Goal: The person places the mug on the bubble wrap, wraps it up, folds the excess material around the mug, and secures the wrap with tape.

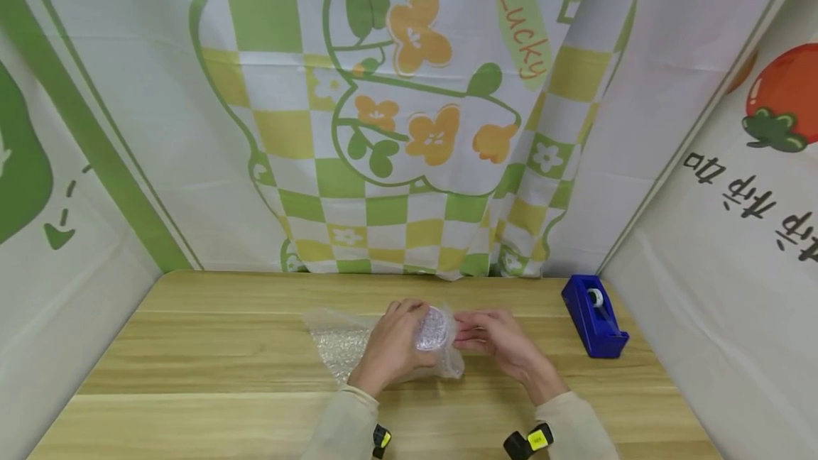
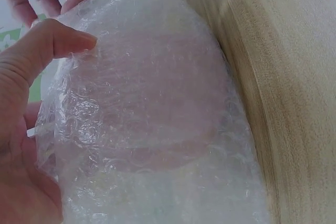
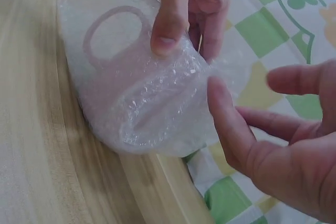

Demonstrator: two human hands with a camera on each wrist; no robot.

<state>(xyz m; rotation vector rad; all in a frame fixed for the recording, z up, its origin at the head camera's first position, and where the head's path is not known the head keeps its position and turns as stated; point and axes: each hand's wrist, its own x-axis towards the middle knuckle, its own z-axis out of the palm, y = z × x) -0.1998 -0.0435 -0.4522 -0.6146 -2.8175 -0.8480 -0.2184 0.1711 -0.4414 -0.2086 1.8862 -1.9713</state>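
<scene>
A pink mug [image 3: 113, 85] lies on its side, wrapped in clear bubble wrap [image 1: 339, 348]; its ring handle shows through the plastic in the right wrist view. My left hand [image 1: 395, 341] grips the wrapped mug from the left, thumb pressed on the wrap near one end. On the other side, my right hand [image 1: 501, 341] has its fingers loosely extended right at the wrap's edge, with a gap between thumb and fingers. In the left wrist view the mug's body is a blurred pink shape under the wrap layers.
A blue tape dispenser [image 1: 594, 318] with a roll of clear tape stands at the right on the wooden table [image 1: 224, 346]. Behind the table hangs a green and yellow checked curtain [image 1: 383, 233], and white printed cloth walls [image 1: 722, 289] flank both sides.
</scene>
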